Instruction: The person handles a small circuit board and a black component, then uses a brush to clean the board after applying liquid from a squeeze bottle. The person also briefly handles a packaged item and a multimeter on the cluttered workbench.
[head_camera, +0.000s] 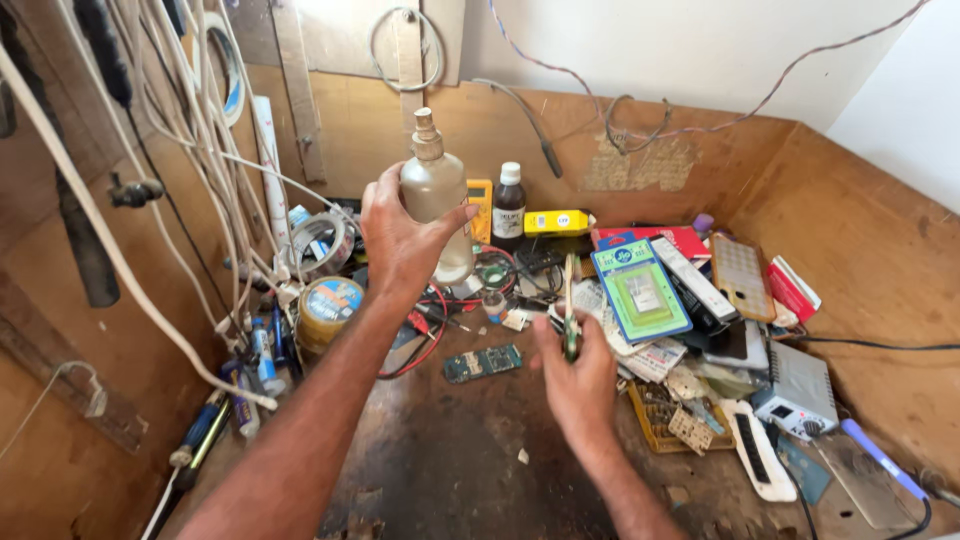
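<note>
The left hand (400, 235) gripped a cloudy, upright pump bottle (436, 190) at eleven o'clock from the right hand (572, 362), which pinched a thin green circuit board (569, 305) edge-on, long axis vertical.

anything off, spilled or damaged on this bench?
No spill visible. The bare green circuit board lies loose on the stained wooden benchtop, below the cloudy bottle held up in the left hand. Clutter is heaped at right.

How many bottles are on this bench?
2: a cloudy plastic bottle held up in the left hand, and a dark bottle standing against the back wall. Clutter may hide others.
</note>
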